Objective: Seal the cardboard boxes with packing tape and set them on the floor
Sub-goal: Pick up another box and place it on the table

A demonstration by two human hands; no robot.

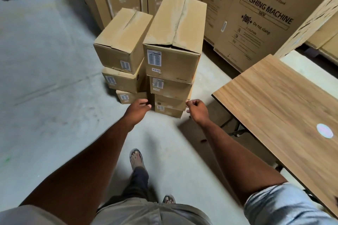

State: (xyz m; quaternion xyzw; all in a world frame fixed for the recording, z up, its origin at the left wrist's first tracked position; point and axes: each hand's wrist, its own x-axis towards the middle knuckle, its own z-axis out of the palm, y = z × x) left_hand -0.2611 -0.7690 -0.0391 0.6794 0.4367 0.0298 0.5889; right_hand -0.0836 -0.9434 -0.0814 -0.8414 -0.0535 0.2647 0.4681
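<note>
Washing-machine cartons [256,14] stood behind, a wooden table [274,100] to the right. I saw the cardboard boxes [173,29] in two stacks on the grey concrete floor [45,78]. Left hand [138,108] and right hand [197,110] were loosely curled before them, holding nothing.

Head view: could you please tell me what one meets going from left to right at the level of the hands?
Concrete floor → left hand → lowest boxes of the taller stack → right hand → wooden table.
</note>
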